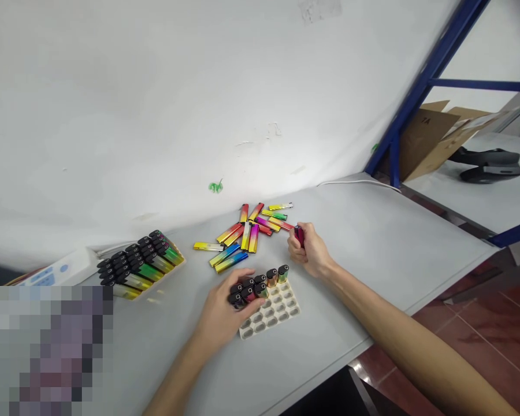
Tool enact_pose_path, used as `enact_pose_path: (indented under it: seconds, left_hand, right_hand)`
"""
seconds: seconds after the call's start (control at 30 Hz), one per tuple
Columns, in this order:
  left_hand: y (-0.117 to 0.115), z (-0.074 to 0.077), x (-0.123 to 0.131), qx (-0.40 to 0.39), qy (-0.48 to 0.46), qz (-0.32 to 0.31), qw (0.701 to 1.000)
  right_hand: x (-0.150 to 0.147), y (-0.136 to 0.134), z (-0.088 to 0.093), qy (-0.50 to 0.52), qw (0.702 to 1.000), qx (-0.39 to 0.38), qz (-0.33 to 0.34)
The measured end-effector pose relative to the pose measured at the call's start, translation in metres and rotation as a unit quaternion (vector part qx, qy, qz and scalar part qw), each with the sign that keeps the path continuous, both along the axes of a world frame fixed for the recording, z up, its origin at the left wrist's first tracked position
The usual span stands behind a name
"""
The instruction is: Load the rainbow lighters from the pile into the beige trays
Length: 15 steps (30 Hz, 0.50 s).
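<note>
My left hand (pixel 220 306) curls around several upright lighters (pixel 248 290) with black tops, which stand in the far rows of a white tray (pixel 266 328) with oval holes. Two more lighters (pixel 277 274) stand at the right end of that cluster. The near rows of holes show nothing in them. Right of the tray, my right hand (pixel 311 251) is closed around a dark red lighter (pixel 299 236), held upright, its lower part hidden by the fingers. Between the hands and the wall lies a loose pile of shiny multicoloured lighters (pixel 253 237).
To the left stands a full tray of black-topped lighters (pixel 141 263), with a white box (pixel 65 268) beyond it. A white wall (pixel 156 115) borders the grey table (pixel 364 231). A blue metal frame (pixel 416 86) and a cardboard box (pixel 433 138) are at right.
</note>
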<state>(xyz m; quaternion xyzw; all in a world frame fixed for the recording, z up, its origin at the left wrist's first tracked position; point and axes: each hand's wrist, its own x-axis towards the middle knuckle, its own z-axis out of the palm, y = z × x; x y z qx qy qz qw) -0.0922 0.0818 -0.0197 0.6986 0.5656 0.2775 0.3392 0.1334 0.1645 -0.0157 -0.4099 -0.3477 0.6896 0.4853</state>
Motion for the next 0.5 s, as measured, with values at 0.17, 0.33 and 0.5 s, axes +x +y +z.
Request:
enact_pose_path:
  seconds: [0.17, 0.33, 0.5]
  left_hand:
    - [-0.0004, -0.0005, -0.0003, 0.003, -0.001, -0.001, 1.000]
    - [-0.0001, -0.0003, 0.0002, 0.006, 0.001, -0.001, 1.000]
    - [0.0000, 0.0010, 0.0010, 0.003, -0.006, 0.000, 1.000]
  right_hand:
    - [0.0003, -0.0013, 0.0028, 0.010, 1.000, 0.004, -0.004]
    - [-0.0004, -0.0009, 0.0039, -0.006, 1.000, -0.002, 0.000]
    - [-0.0002, 0.0006, 0.0006, -0.010, 1.000, -0.009, -0.012]
